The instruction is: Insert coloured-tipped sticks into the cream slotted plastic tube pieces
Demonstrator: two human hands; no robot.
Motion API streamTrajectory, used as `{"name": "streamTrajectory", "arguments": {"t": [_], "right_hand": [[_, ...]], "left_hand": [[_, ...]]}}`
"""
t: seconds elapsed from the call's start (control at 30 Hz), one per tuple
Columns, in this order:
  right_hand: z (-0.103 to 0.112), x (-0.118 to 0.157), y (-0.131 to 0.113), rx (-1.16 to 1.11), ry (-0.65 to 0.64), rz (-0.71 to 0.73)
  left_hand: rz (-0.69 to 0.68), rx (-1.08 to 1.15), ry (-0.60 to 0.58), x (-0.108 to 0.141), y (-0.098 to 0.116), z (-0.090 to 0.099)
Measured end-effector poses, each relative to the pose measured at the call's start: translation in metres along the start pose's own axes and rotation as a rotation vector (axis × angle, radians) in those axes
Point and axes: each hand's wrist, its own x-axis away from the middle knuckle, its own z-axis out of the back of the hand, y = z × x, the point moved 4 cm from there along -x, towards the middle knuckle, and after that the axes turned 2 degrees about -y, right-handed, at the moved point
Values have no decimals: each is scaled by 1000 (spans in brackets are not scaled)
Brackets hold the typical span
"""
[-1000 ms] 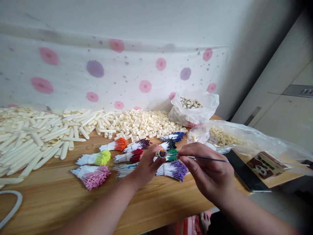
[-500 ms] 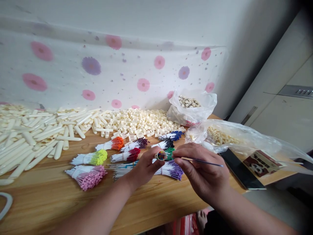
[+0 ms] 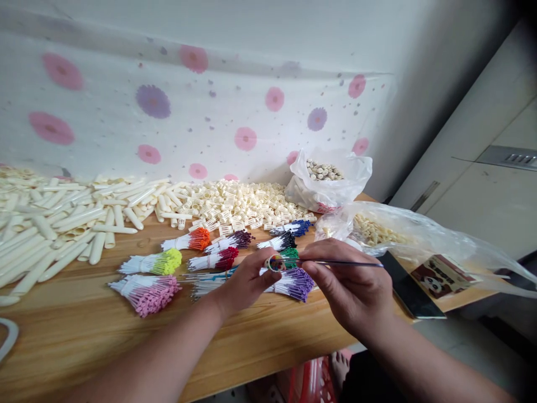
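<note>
My left hand [image 3: 244, 281] is closed around a small cream ring-shaped part [image 3: 274, 270], whose open end faces me and shows several coloured bits inside. Pinched between the thumb and fingers of my right hand [image 3: 354, 282] is a thin dark stick [image 3: 342, 262], held nearly level with its left end at the ring's opening. Under and behind my hands lie tied bundles of white sticks with coloured tips, among them purple [image 3: 296, 284], green [image 3: 290, 257], red [image 3: 226, 259], pink [image 3: 155, 295] and yellow [image 3: 168, 261]. My left hand partly covers a blue-tipped bundle.
Cream pen barrels [image 3: 62, 224] are heaped at the left, beside a pile of slotted cream parts [image 3: 243, 201]. A white plastic bag [image 3: 304, 187] and a clear bag [image 3: 436, 232] hold small parts. A black flat object [image 3: 413, 294] and a panda-printed box [image 3: 442, 275] lie right.
The dark stick now lies more level, its left end closer to the ring's opening. Both hands keep their hold. The view has shifted slightly.
</note>
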Motion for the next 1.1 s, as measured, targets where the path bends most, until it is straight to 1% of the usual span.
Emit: {"name": "streamTrajectory", "arguments": {"t": [0.3, 0.53, 0.73, 0.97, 1.1], "right_hand": [[2, 1, 1, -1, 8, -33], [1, 0, 0, -8, 7, -14], [0, 1, -1, -25, 5, 14], [4, 1, -2, -3, -1, 7], [5, 3, 0, -9, -12, 6]], "left_hand": [[-6, 21, -26, 0, 1, -1], [-33, 2, -25, 0, 1, -1], [-17, 8, -24, 0, 0, -2], [-19, 54, -43, 0, 1, -3], [-19, 35, -37, 0, 1, -4]]}}
